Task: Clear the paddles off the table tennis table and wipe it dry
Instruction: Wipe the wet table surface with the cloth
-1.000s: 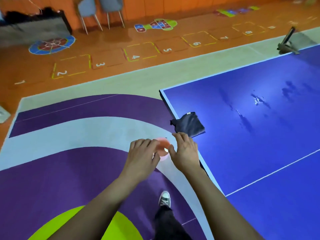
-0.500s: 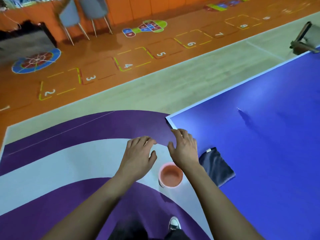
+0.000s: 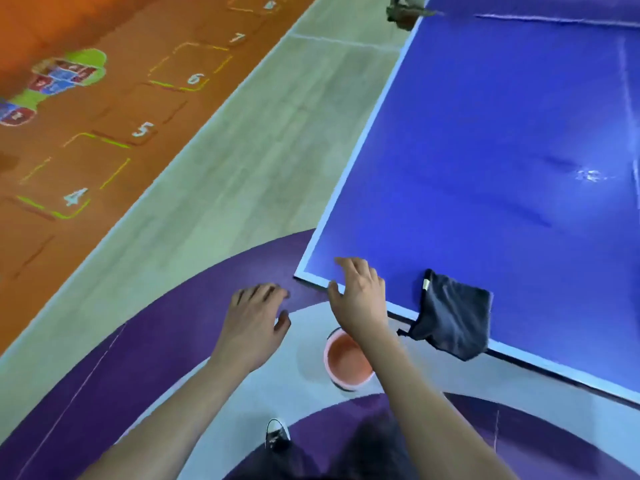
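The blue table tennis table fills the right of the view, its near-left corner just beyond my hands. A dark grey cloth lies folded on the near edge and hangs slightly over it. A small wet patch glints on the surface at the right. My right hand hovers with fingers spread over the table's corner, left of the cloth, holding nothing. My left hand is open above the floor, left of the corner. No paddle is in view.
An orange-pink bucket stands on the floor below my right forearm, close to the table's edge. My shoe is near the bottom. The net post sits at the table's far left edge. Painted hopscotch squares cover the orange floor.
The view has swung right and down over the table. The bucket, close under my hands a second ago, now stands on the floor. My right hand has drifted toward the table's corner.
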`<state>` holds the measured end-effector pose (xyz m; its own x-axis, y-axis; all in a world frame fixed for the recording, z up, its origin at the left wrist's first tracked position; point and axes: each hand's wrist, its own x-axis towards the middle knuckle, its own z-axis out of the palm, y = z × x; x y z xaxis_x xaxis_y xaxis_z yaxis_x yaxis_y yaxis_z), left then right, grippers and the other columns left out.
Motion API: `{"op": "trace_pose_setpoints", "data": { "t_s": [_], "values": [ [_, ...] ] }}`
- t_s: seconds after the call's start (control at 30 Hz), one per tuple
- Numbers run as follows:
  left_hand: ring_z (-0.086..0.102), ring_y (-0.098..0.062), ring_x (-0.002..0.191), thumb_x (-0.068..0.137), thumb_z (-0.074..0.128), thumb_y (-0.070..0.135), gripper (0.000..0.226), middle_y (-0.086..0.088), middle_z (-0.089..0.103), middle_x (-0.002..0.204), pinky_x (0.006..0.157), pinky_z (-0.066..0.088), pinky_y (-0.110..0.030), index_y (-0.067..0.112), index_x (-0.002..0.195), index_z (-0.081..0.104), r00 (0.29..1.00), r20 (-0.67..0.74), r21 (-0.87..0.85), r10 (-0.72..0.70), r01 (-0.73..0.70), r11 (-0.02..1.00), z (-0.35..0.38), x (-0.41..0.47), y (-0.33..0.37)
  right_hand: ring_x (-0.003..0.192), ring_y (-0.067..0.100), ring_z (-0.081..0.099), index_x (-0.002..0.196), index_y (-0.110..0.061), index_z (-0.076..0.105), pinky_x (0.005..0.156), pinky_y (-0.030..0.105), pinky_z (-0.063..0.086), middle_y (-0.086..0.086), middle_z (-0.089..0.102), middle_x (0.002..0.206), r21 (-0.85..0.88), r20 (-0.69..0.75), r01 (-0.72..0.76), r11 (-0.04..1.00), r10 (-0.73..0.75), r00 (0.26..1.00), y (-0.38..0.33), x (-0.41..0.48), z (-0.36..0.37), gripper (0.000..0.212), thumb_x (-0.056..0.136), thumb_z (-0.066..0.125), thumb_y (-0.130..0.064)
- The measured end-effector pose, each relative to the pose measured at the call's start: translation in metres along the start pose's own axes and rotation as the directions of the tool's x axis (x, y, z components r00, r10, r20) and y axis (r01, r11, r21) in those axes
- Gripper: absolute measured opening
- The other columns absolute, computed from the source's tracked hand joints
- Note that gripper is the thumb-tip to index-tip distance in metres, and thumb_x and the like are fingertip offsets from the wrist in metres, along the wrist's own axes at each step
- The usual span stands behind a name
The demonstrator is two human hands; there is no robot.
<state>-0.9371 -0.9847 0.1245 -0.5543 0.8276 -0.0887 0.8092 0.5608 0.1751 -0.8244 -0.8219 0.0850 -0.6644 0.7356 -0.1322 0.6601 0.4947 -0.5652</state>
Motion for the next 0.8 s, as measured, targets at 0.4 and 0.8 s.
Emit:
{"op": "trace_pose_setpoints", "data": {
  "t_s": [0.4,0.8],
  "values": [
    [0.06,-0.02,0.108,0.087,0.048,0.029,0.033,0.01,0.063,0.115,0.093,0.043,-0.037,0.025,0.115,0.065,0.815,0.208,-0.064,0.54,-0.54,0.839,0.022,0.097,0.031,0.129,0.024,0.047,0.146,-0.022,0.048,0.106,0.038,0.032,-0.001,0.049,0.143,0.102,-0.261,-0.529,0.843,0.536,0.803,0.06,-0.037,-0.018,0.049,0.098,0.054,-0.03],
    [0.052,-0.014,0.115,0.095,0.048,0.033,0.028,0.015,0.057,0.12,0.1,0.034,-0.031,0.031,0.121,0.059,0.533,0.412,-0.096,0.739,-0.781,0.617,0.067,0.166,0.08,0.125,0.029,0.049,0.151,-0.021,0.042,0.104,0.041,0.038,0.004,0.051,0.143,0.248,-0.348,-0.723,0.645,0.756,0.555,0.119,-0.021,-0.018,0.056,0.098,0.054,-0.033]
  ]
}}
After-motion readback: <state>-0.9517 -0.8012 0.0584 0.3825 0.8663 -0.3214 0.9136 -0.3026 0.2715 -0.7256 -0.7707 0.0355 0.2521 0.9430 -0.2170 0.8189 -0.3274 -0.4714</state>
